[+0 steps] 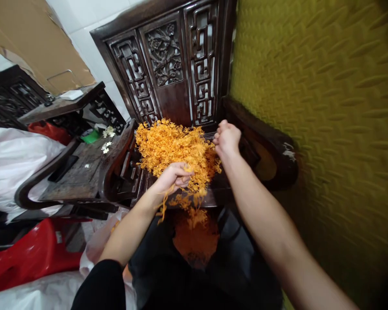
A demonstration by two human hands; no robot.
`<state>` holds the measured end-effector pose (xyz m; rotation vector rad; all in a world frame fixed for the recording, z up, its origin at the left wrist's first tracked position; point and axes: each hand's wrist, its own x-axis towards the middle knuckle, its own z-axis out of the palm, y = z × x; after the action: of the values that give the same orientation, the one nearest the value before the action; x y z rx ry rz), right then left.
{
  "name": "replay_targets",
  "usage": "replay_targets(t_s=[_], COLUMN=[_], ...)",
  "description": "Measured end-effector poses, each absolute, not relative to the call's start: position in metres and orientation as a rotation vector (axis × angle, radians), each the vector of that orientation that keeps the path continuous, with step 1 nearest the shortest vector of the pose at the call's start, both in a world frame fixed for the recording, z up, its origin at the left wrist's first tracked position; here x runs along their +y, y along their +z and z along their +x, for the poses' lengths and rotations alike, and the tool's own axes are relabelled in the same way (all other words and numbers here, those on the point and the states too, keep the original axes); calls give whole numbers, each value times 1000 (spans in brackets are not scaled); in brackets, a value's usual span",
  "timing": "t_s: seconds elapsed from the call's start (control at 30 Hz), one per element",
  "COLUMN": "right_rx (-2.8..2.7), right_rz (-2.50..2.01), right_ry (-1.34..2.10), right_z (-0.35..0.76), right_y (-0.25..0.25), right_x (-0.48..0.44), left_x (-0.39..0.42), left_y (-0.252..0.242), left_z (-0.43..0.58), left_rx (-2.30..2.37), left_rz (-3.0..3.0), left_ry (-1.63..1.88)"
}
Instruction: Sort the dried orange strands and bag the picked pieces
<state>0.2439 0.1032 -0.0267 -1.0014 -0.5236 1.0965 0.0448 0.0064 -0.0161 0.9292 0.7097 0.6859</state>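
A heap of orange, curly, stringy pieces [168, 144] lies on the seat of a dark carved wooden chair. At the heap's front edge, my left hand [176, 176] is closed in a pinch on an orange stringy piece [163, 206], whose strands dangle below the fingers. My right hand [228, 137] is raised just right of the heap, its fingers curled closed. Whatever those fingers may hold is hidden or too small to make out. More orange strands [197, 217] hang over the seat's front edge, between my legs.
The carved chair back [171, 101] rises behind the heap, with a curved armrest [261, 137] to the right. A yellow embossed wall [326, 86] stands close on that side. To the left are a second wooden chair [74, 185], white sacks [16, 159] and a red plastic chair [42, 249].
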Motion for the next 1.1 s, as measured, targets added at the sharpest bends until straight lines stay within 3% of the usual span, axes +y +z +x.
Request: replay_targets(t_s=[0.2,0.37,0.53,0.63,0.77,1.1], right_rx=[-922,-1335,-753,-539,-941,-1941], right_rz=[-939,-968,-1031,-1042,-1100,-963], right_ry=[1448,1246,893,982,1186,714], right_z=[247,220,240,261,260,227], right_y=[-19,-15,-21,-24,-24,-9], right_x=[76,61,94,101,78,46], left_x=[13,17,5,5,17,19], left_y=[-13,-13,-6,-5,-10,-19], left_z=[32,35,39,33,22,27], left_rx=[860,841,781,878,1152,1369], left_rz=[944,910,970,1046,1178,1538], left_ry=[818,807,759,719,806,684])
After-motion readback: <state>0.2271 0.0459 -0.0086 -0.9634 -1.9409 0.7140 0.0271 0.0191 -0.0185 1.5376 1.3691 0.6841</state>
